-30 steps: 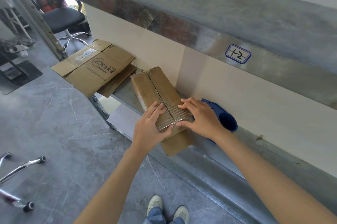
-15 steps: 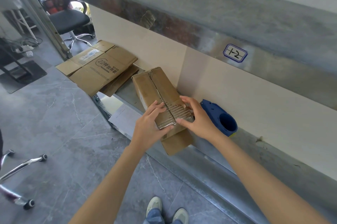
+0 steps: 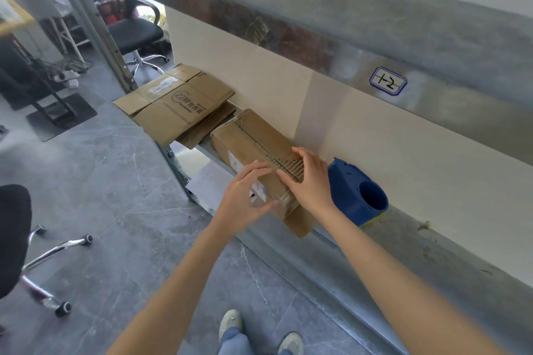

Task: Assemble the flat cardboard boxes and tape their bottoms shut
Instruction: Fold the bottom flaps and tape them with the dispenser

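An assembled brown cardboard box [image 3: 249, 139] lies on the metal shelf [image 3: 432, 242], its flap seam facing up and a clear strip of tape across its near end. My left hand [image 3: 245, 200] rests on the near left side of the box, fingers curved over the taped edge and thumb below. My right hand [image 3: 313, 181] lies with straight fingers on the near right part of the top. A blue tape dispenser [image 3: 357, 196] stands on the shelf just right of the box. Flat cardboard boxes [image 3: 178, 103] are stacked to the left.
A second shelf beam with a label reading 1-2 [image 3: 388, 81] overhangs the work area. An upright shelf post [image 3: 95, 34] stands left of the flat boxes. Office chairs [image 3: 135, 34] stand behind it, and a chair base [image 3: 54, 256] on the grey floor at left.
My left hand slid from the box's top down to its near left side. My right hand stayed on the top near the taped end. The view shifted slightly.
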Motion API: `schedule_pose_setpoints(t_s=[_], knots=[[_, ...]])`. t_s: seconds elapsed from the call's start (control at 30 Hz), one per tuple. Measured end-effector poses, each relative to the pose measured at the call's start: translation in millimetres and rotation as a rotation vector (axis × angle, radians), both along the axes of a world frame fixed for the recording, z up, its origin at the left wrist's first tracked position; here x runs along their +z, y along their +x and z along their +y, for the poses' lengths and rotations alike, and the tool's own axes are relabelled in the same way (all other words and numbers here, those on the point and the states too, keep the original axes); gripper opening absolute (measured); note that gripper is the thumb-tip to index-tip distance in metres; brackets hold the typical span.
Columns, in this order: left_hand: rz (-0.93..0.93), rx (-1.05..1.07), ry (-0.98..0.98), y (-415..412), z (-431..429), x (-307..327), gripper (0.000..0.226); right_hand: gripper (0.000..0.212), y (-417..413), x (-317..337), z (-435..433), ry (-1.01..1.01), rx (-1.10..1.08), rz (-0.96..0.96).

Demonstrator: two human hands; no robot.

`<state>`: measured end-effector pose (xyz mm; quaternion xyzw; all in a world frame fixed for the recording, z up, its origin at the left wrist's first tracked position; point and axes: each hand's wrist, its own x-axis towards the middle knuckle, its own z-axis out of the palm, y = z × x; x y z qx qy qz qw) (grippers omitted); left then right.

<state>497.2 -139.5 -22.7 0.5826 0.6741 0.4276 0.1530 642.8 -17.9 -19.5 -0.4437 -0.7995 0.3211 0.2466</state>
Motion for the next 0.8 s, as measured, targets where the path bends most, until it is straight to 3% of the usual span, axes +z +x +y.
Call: schedule_pose_setpoints(t_s=[0.2,0.37,0.53,0.63,0.8], knots=[[0.122,0.086,-0.023,-61.7,12.7,6.0,0.060,0.066,4.6,-1.5,2.1,-0.060,0.024,-0.011],[0.115,0.041,-0.155,-112.9,43.7,12.9,0.084,0.077,-0.6,4.6,-0.9,-0.104,-0.020,-0.027],[0.000,-0.102,-0.299,-139.3,66.7,7.0,0.105,0.078,-12.1,7.5,-14.8,-0.147,-0.309,0.017],[0.009,-0.086,-0.252,-140.8,68.0,-0.7,0.105,0.074,-27.4,5.5,-26.2,-0.166,-0.478,0.087],[-0.041,-0.091,-0.185,-140.1,66.0,-4.3,0.102,0.079,-47.9,1.9,-31.4,-0.229,-0.571,0.157]])
